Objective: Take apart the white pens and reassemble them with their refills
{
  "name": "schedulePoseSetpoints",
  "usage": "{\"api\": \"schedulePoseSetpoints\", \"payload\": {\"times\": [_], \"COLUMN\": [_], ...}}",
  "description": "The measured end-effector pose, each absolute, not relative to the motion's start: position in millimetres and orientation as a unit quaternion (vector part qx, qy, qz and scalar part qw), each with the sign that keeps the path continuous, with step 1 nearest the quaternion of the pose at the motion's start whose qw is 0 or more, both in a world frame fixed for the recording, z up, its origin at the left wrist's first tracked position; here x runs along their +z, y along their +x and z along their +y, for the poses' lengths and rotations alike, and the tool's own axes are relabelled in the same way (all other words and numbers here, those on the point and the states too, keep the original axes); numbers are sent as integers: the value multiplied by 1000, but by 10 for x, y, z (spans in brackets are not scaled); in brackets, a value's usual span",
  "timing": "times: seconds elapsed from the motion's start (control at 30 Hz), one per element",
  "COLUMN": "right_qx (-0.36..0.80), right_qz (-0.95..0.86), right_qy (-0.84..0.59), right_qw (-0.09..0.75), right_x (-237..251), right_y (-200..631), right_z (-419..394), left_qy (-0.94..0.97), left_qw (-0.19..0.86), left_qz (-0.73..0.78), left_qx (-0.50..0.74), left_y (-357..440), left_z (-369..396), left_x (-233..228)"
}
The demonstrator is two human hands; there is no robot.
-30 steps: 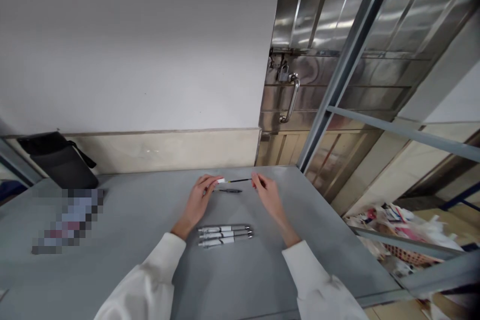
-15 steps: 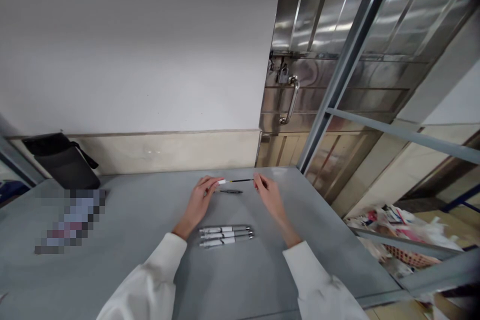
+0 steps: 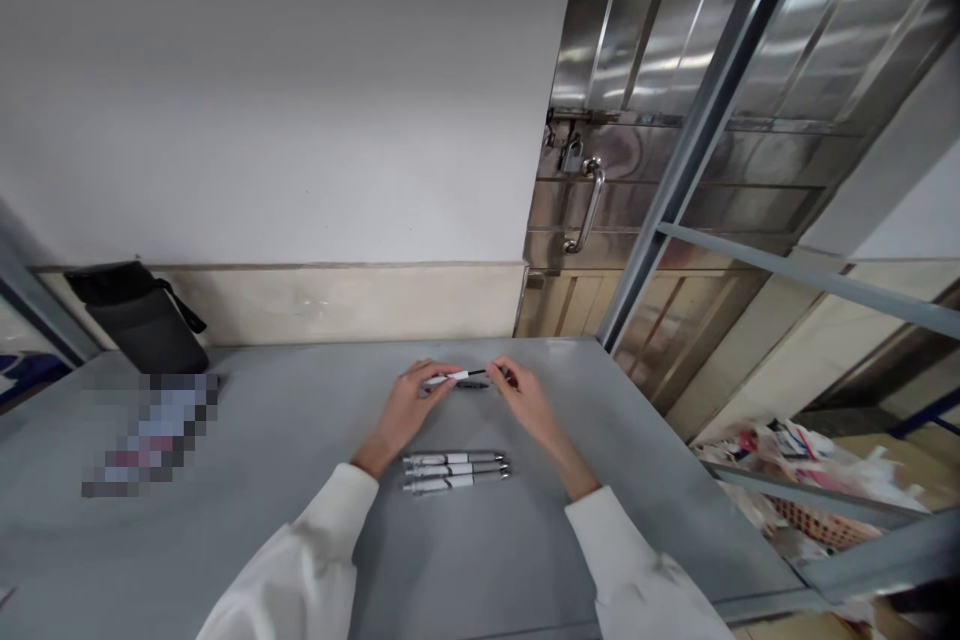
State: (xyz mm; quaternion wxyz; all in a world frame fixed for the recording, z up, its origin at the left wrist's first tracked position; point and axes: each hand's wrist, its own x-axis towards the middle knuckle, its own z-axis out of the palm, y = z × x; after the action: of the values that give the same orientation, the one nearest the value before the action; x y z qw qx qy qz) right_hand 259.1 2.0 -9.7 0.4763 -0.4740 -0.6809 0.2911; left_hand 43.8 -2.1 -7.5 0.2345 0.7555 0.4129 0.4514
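My left hand (image 3: 409,404) pinches a white pen barrel (image 3: 460,376), held level over the back of the grey table. With fingers and thumb closed, my right hand (image 3: 526,402) grips the far end of a thin black pen refill (image 3: 478,373). The refill's other end meets the barrel's opening, and only a short black length shows between my hands. A dark pen part (image 3: 472,385) lies on the table just below them, partly covered by my left fingers. Closer to me, several white-and-silver pens (image 3: 454,471) lie side by side.
The grey table (image 3: 285,440) backs onto a wall. A black pouch (image 3: 146,315) with a strap and a blurred flat item (image 3: 154,435) are at the left. A metal post (image 3: 667,180) rises at the right corner, with a basket of bags (image 3: 817,510) beyond the edge.
My hands have come closer together. Much less of the black refill shows outside the white barrel than before. The pens in the row have stayed put.
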Motion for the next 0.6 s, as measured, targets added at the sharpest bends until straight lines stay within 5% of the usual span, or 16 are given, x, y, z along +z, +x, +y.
{"api": "schedulePoseSetpoints", "payload": {"times": [0.23,0.6], "right_qx": [412,376], "right_qz": [-569,-551], "right_qy": [-491,-443], "right_qw": [516,599], "right_x": [-240,-107], "right_y": [2625,2682], "right_z": [172,127], "left_qy": [753,741], "left_qw": [228,223], "left_qz": [416,432], "left_qx": [456,464], "left_y": [443,422], "left_z": [-10,-22], "left_x": [-75,-67]}}
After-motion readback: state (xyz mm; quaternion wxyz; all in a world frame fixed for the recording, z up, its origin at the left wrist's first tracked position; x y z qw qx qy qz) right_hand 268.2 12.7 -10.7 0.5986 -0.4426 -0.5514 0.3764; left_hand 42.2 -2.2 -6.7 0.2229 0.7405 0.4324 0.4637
